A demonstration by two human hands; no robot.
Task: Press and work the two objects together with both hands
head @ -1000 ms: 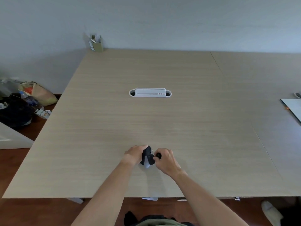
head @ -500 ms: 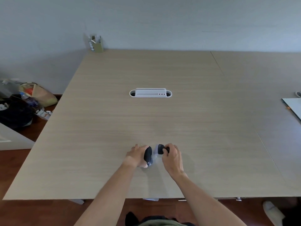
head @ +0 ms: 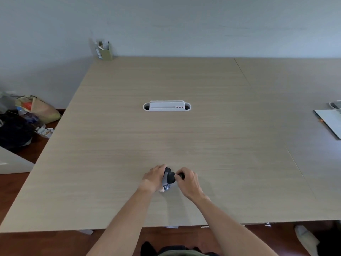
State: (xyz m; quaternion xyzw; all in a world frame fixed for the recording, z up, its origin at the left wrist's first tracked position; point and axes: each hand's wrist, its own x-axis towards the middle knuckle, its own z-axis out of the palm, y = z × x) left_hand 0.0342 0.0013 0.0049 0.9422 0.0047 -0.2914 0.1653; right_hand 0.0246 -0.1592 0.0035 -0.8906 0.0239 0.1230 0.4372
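A small black and grey object, soft-looking like a rolled sock, lies between my hands near the front of the wooden table. My left hand grips its left side with curled fingers. My right hand pinches a black end of it at the right. Much of the object is hidden by my fingers, so I cannot tell exactly what it is.
A white cable outlet box sits in the table's middle. A green pen holder stands at the far left corner. A white sheet lies at the right edge. Bags lie on the floor at left.
Half a second ago my hands held the black ends slightly apart; now they have come back together, the right hand's end pressed against the bundle.
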